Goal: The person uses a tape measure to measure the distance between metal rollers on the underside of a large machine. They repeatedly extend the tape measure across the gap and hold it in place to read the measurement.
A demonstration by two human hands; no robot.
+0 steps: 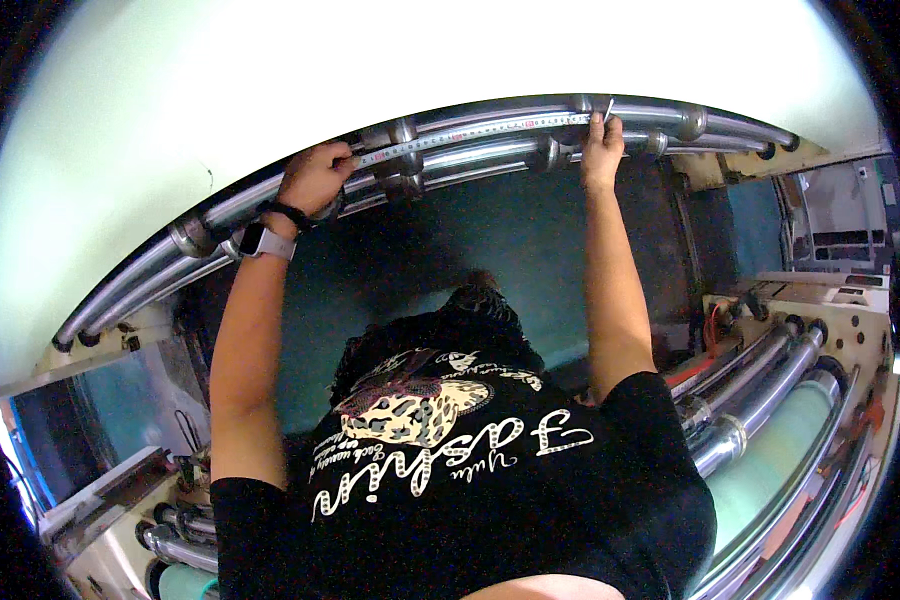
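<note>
Stretching a thin, springy steel measuring tape (475,130) between my hands, left hand (315,178) gripping its case, right hand (602,150) pinching its light, kink-prone tip.

Below the stacked shiny steel rollers (490,150), open dark space; above them, the pale wall (370,70) blocks passage.

Green-covered roller (770,462) at right, steel rollers (745,400) beside it, teal floor (490,230).
</note>
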